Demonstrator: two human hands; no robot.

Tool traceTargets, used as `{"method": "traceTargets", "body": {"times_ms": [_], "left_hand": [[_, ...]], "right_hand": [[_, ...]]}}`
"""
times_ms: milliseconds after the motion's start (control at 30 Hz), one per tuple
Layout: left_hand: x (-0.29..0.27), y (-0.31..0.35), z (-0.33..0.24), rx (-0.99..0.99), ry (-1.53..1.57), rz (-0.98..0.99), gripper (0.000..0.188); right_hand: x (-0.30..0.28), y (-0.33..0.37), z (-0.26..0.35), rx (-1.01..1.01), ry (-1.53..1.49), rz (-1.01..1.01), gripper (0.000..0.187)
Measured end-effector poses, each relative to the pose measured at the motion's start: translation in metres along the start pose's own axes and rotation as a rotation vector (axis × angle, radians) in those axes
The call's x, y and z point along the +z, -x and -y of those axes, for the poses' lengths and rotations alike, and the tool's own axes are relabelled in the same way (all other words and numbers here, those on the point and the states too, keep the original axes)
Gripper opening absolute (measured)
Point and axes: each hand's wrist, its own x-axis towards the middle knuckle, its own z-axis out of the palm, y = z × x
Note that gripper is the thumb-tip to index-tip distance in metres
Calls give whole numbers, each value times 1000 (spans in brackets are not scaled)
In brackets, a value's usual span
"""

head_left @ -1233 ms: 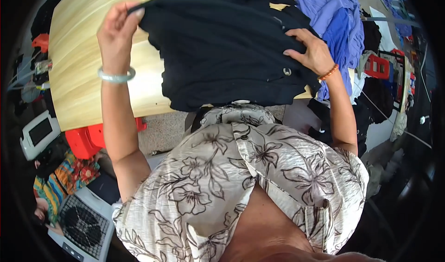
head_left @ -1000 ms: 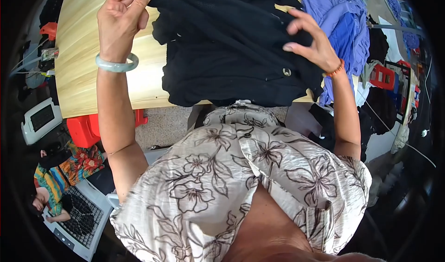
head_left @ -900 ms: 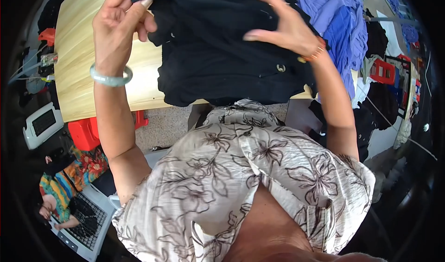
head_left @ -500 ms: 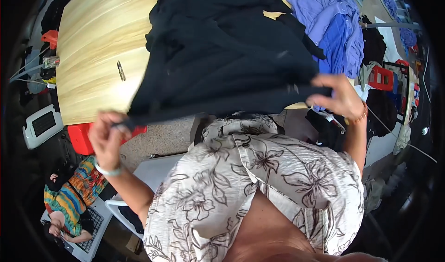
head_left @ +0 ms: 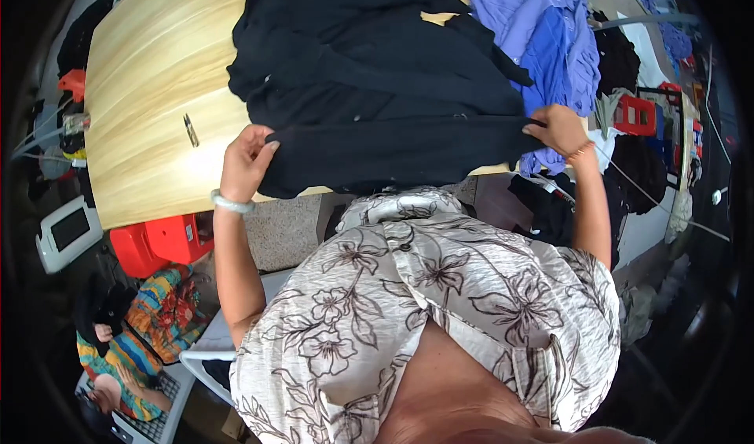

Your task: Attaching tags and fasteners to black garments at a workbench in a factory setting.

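Note:
A black knit garment [head_left: 369, 75] lies spread over the wooden table, with its near part hanging to the table's front edge. My left hand [head_left: 248, 161] pinches the garment at the left end of a straight fold. At the right end of the same fold, my right hand [head_left: 559, 130] grips the fabric between thumb and fingers. The cloth is drawn taut between both hands. Small pale specks show on the black fabric. To the left of the garment lies a pair of thread snips [head_left: 192, 131] on the bare wood.
Purple-blue garments [head_left: 542, 36] are heaped on the table's right side. Red stools [head_left: 169, 240] stand under the left front edge of the table [head_left: 133, 153]. Another person in a colourful striped top [head_left: 129, 350] sits at lower left. A red plastic stool [head_left: 635, 114] is at right.
My hands have moved the near edge up and away from me onto the garment, forming a straight fold. My left hand has shifted right and farther up; both still hold the cloth.

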Motion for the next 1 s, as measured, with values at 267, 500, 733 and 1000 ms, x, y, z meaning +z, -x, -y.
{"method": "traceTargets", "body": {"times_ms": [267, 500, 733, 1000], "left_hand": [[47, -107, -43, 708, -753, -89, 60], [35, -142, -46, 512, -821, 141, 23], [7, -81, -53, 809, -777, -469, 30], [31, -6, 3, 411, -594, -124, 33]], "right_hand": [[43, -44, 7, -369, -141, -407, 67], [36, -44, -10, -183, -224, -213, 33], [-14, -52, -20, -338, 167, -1171, 34], [61, -24, -34, -48, -121, -269, 14]]}}
